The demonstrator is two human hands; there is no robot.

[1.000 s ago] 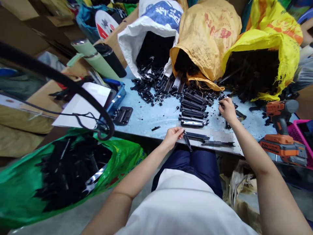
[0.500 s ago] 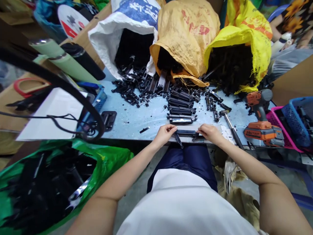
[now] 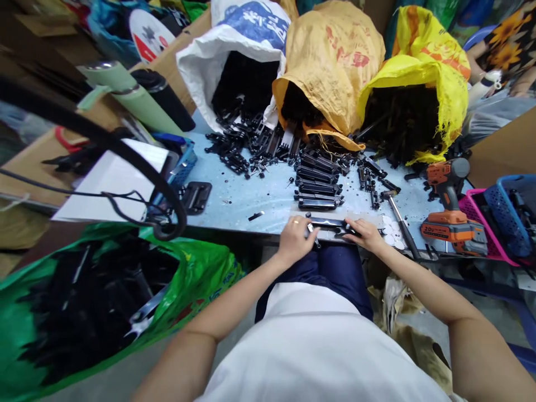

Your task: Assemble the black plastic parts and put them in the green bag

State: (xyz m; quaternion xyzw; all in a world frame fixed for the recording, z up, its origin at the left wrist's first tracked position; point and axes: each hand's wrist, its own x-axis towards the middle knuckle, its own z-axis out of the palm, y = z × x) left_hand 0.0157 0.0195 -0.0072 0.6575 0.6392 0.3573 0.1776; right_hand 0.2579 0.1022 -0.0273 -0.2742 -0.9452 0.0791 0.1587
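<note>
At the near edge of the light blue table (image 3: 251, 204) lies a long black plastic bar (image 3: 329, 224). My left hand (image 3: 295, 240) is closed on its left end, with a small silver pin showing between the fingers. My right hand (image 3: 364, 233) is closed on its right end. Just beyond the bar is a neat stack of the same black bars (image 3: 318, 187). Loose small black parts (image 3: 238, 153) are scattered further back.
Three open sacks of black parts stand at the back: white (image 3: 234, 50), orange (image 3: 335, 61), yellow (image 3: 427, 72). An orange cordless drill (image 3: 450, 215) and a hammer (image 3: 397, 215) lie right. Pink and blue baskets (image 3: 502, 218) sit far right. A green bag (image 3: 84, 301) is lower left.
My right hand came back from the loose parts at the right to the bar's right end. Both hands now grip the bar at the table edge. The camera view shifted slightly.
</note>
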